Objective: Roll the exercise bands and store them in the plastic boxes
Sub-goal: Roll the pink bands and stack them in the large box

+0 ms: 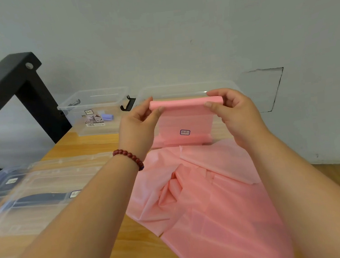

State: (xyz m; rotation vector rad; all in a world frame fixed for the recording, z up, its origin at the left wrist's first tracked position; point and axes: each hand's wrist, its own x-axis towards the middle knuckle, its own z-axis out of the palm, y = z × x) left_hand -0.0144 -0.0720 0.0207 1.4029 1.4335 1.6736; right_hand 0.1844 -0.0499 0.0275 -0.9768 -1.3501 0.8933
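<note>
the left hand (138, 123) and right hand (234, 112) are raised over the wooden table (95, 142). each pinches one end of the pink band (185, 103) between thumb and curled fingers, where its top edge is wound into a tight roll. the rest of the band hangs down and lies crumpled on the table. just behind it stands a clear box (182, 89), its contents hidden by the band. a second clear box (92, 104) further left holds a small lilac roll (107, 116), possibly another band.
</note>
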